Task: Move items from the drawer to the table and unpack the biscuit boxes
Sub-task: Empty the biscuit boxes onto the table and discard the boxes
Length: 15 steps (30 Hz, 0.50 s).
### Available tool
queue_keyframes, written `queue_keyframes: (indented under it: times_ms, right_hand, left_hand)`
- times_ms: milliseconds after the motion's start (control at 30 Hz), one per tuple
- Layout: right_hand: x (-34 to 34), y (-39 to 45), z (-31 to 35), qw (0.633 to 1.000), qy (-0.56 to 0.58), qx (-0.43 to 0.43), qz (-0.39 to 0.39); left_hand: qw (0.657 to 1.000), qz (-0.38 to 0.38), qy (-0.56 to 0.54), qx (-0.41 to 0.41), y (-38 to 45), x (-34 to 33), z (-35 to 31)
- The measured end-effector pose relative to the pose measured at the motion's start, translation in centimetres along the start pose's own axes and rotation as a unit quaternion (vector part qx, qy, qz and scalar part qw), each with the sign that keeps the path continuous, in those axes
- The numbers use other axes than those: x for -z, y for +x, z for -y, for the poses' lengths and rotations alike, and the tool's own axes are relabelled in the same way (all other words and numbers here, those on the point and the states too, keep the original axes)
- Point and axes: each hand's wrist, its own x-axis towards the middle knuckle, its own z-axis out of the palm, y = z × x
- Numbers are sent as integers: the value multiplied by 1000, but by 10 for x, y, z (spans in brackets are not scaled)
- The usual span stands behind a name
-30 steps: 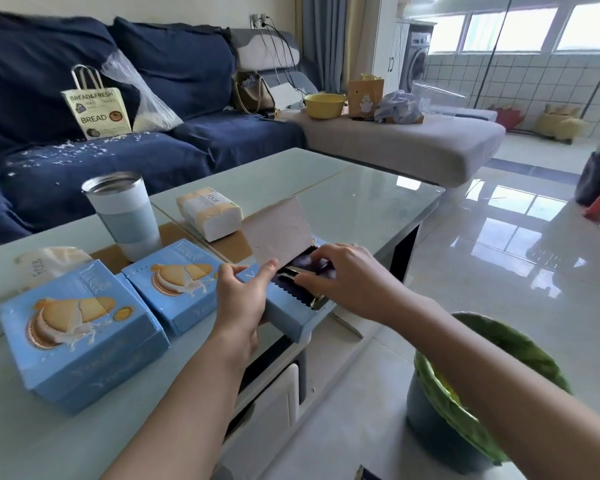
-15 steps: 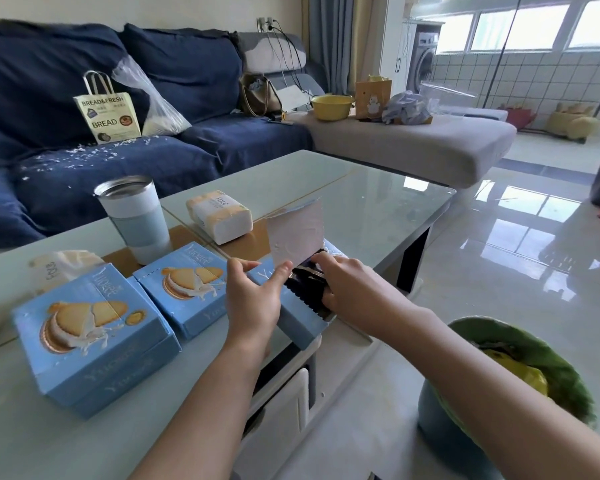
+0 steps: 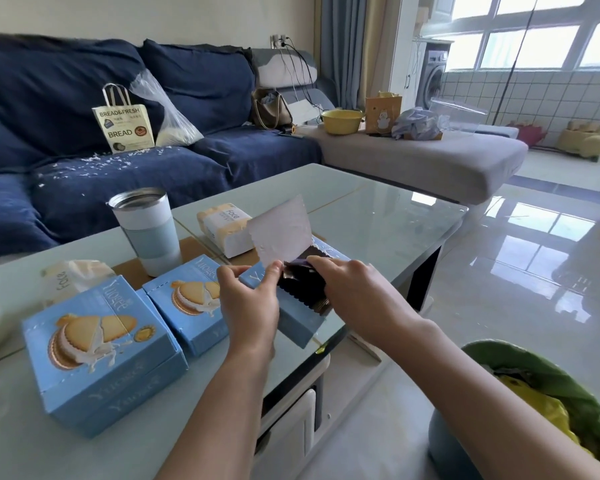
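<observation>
Three light-blue biscuit boxes lie on the glass table [image 3: 378, 209]. The nearest box [image 3: 97, 344] and the middle box [image 3: 184, 299] are closed. The third box [image 3: 297, 322] sits at the table's front edge with its pale lid flap [image 3: 281, 233] standing up. My left hand [image 3: 248, 306] grips this open box at its left side, thumb by the flap. My right hand [image 3: 357, 296] pinches dark biscuit packets [image 3: 300, 275] inside the box opening. How many packets are in the box is hidden by my fingers.
A steel-rimmed tumbler [image 3: 146, 230] and two tissue packs [image 3: 226, 226] [image 3: 66, 275] stand behind the boxes. A white drawer front [image 3: 291, 420] sits under the table edge. A green-lined bin [image 3: 534, 410] stands on the floor at right. A blue sofa with bags is behind.
My right hand has shifted deeper onto the dark packets and drawn them slightly up out of the opening. My left hand keeps hold of the box; the view has tilted a little.
</observation>
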Motion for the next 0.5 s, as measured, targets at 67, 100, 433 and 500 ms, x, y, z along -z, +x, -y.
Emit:
queue_keyframes:
  times_ms: [67, 100, 433, 500]
  right_hand:
    - [3, 5, -2, 999, 27, 14, -24]
    - [4, 8, -2, 998, 39, 12, -36]
    - [16, 38, -13, 967, 217, -100, -87]
    - [13, 45, -21, 953, 263, -122, -89]
  left_hand:
    - [1000, -15, -14, 13, 6, 0, -1]
    - [999, -17, -19, 18, 9, 0, -1]
    - [998, -51, -37, 18, 28, 2, 2]
    - [998, -63, -11, -5, 30, 3, 4]
